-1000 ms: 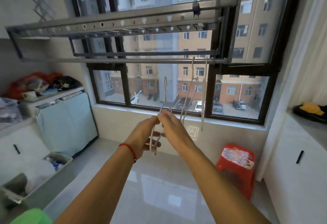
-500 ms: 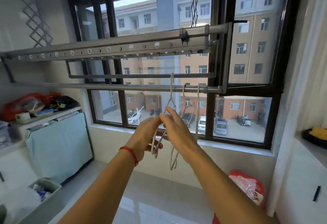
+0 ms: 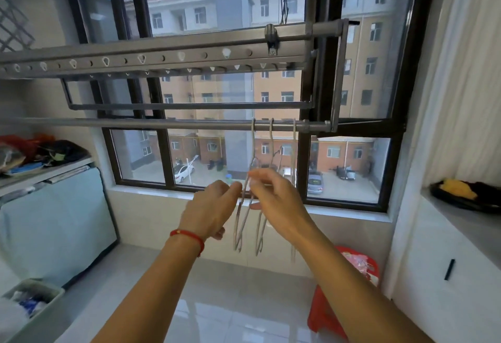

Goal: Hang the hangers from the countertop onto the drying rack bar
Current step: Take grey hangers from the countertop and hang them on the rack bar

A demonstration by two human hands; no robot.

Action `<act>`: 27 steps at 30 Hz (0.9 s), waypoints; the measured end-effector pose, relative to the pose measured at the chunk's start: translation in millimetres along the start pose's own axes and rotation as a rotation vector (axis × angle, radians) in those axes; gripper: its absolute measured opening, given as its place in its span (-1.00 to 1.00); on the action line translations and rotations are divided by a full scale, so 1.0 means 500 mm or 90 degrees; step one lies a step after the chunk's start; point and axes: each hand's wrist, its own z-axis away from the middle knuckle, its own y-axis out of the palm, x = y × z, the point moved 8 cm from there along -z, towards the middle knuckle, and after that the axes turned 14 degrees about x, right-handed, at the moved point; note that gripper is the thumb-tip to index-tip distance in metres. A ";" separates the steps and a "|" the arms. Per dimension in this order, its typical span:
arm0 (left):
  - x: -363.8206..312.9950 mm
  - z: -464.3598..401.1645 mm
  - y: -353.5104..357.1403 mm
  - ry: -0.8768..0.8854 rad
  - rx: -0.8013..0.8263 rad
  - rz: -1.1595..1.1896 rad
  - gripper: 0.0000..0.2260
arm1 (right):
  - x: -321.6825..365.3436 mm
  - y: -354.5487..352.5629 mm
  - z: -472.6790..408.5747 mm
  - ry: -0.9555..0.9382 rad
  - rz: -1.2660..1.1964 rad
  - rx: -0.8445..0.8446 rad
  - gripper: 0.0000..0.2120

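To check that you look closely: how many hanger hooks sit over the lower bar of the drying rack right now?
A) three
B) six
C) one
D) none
A: three hooks sit over the lower bar near its right end, and the hangers hang down from them between the two hands.

The right hand [image 3: 273, 196] hides whether its fingers grip the hangers [image 3: 245, 218].
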 end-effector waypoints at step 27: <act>-0.551 0.152 1.030 0.371 0.582 0.054 -0.85 | -0.432 -0.664 0.840 0.427 -0.063 -0.709 -0.76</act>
